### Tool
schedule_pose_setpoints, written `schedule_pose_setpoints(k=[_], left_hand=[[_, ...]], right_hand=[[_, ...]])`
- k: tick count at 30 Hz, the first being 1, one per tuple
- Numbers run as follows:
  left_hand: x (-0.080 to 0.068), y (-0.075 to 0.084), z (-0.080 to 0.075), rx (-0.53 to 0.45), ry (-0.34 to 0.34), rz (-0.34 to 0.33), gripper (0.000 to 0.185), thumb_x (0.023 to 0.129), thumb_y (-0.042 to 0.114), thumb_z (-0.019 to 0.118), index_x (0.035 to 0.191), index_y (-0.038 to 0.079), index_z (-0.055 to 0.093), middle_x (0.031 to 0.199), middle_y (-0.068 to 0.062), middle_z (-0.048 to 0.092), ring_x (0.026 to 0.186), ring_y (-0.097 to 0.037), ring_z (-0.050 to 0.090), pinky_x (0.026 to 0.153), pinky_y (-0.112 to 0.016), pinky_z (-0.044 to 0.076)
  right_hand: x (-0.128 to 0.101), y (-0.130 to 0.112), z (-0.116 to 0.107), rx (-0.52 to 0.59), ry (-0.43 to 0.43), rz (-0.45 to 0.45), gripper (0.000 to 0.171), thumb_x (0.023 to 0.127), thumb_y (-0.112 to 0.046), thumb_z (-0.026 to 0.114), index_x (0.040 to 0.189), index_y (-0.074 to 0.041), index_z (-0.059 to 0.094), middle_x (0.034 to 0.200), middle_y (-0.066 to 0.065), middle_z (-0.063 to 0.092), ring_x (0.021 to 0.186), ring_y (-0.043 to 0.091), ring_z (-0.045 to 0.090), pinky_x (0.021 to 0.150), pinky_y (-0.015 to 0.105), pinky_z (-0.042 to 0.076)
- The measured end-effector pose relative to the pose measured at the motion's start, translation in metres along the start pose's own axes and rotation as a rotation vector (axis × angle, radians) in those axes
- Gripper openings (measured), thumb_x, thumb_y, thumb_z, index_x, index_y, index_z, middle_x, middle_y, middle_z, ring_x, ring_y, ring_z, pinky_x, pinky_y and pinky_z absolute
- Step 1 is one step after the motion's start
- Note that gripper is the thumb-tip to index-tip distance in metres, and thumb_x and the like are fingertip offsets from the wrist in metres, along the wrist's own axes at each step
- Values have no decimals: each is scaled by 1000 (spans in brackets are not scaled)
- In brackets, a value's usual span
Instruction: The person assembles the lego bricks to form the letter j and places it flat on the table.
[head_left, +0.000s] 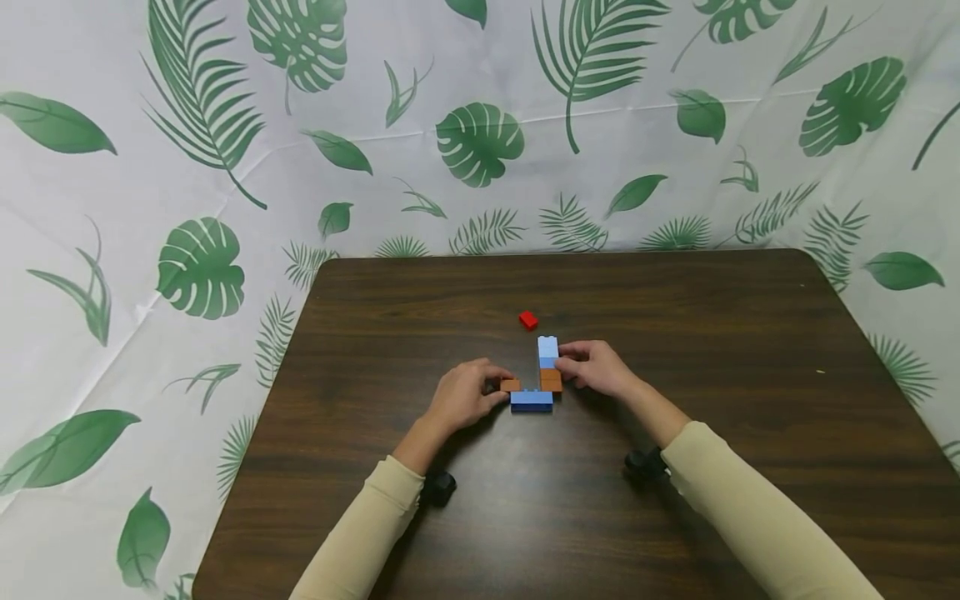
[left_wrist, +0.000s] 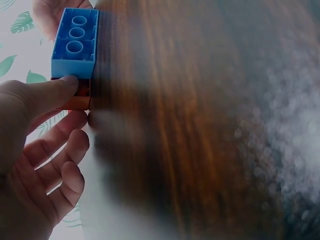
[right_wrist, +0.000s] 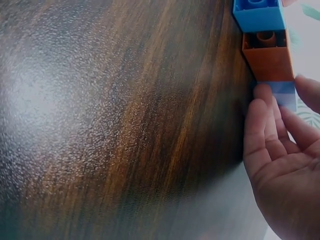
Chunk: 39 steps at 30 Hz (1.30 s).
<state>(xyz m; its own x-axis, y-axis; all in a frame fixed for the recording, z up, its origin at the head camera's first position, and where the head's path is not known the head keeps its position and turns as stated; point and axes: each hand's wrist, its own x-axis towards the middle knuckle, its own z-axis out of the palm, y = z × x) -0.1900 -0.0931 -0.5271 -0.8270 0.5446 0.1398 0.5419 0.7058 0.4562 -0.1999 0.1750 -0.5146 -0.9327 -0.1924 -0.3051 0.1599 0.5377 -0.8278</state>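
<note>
A blue brick (head_left: 532, 401) lies on its side, its hollow underside toward me; the left wrist view shows the tubes inside. An orange brick (head_left: 510, 385) adjoins its left end, and my left hand (head_left: 467, 395) pinches that brick between thumb and index finger, other fingers loosely bent. Behind the right end stands another orange brick (head_left: 551, 380), with a light-blue brick (head_left: 547, 347) beyond it in line. My right hand (head_left: 597, 367) grips the light-blue brick from the right, thumb on the near part. In the right wrist view its fingers (right_wrist: 257, 120) partly cover that brick.
A small red brick (head_left: 528, 320) lies alone on the dark wooden table (head_left: 405, 308), behind the joined bricks. A white cloth with green leaves (head_left: 480, 142) hangs along the table's far edge. Dark wrist devices (head_left: 438, 489) sit below both sleeves.
</note>
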Motion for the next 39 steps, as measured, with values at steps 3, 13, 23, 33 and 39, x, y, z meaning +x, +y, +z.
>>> schedule_pose_setpoints(k=[3, 13, 23, 33, 39], left_hand=[[0, 0, 2, -6, 1, 2, 26, 87, 30, 76, 112, 24, 75, 88, 9, 60, 68, -8, 49, 59, -27, 41], [-4, -2, 2, -18, 10, 5, 34, 85, 30, 78, 118, 24, 72, 95, 9, 63, 70, -8, 50, 61, -27, 43], [-17, 0, -10, 0, -21, -20, 48, 86, 32, 77, 131, 24, 64, 102, 5, 64, 71, -6, 52, 60, -27, 44], [-34, -4, -26, 159, -30, -117, 61, 84, 39, 77, 138, 23, 56, 115, -3, 61, 101, -21, 59, 73, -40, 52], [-42, -4, -28, 286, -97, -184, 70, 82, 44, 78, 142, 21, 51, 126, -8, 54, 113, -29, 51, 80, -47, 51]], right_hand=[[-1, -1, -1, -10, -1, 2, 51, 95, -28, 66, 135, 2, 56, 117, 18, 63, 92, 24, 64, 72, 33, 56], [0, -1, -2, -3, 1, -16, 50, 96, -27, 65, 136, 2, 55, 117, 19, 63, 91, 23, 64, 71, 33, 55], [4, -1, -8, -59, 65, -100, 41, 97, -22, 65, 131, -1, 59, 110, 17, 66, 83, 24, 65, 67, 34, 55], [36, -13, -5, -312, 204, -213, 34, 99, -30, 60, 127, -10, 66, 122, 9, 62, 105, 28, 56, 91, 47, 45], [49, -28, 2, -460, 115, -260, 43, 103, -33, 52, 141, -13, 55, 132, 9, 54, 116, 29, 52, 98, 51, 41]])
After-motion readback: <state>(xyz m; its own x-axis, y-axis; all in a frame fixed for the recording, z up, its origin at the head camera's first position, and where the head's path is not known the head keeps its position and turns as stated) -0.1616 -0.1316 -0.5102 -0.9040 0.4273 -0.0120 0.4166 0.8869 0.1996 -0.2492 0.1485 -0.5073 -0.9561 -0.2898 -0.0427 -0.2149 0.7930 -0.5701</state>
